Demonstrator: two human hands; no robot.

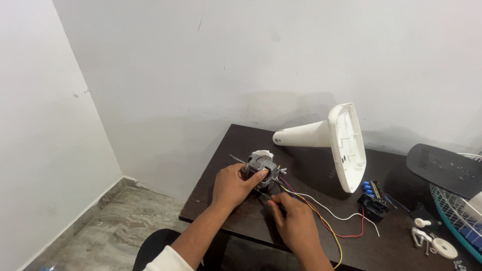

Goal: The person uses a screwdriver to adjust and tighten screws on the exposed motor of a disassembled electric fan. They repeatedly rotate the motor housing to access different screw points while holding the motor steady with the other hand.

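I see my left hand (235, 185) gripping the motor (263, 166) on the tabletop (241, 145); right hand (295, 221) at its five o'clock pinches the wires (321, 213).

A motor (262, 167) sits near the left end of the table (221, 150), with wires (321, 211) trailing right. Behind and right of it lies a fan stand (336, 140); a fan grille (459, 213) rests at the far right.
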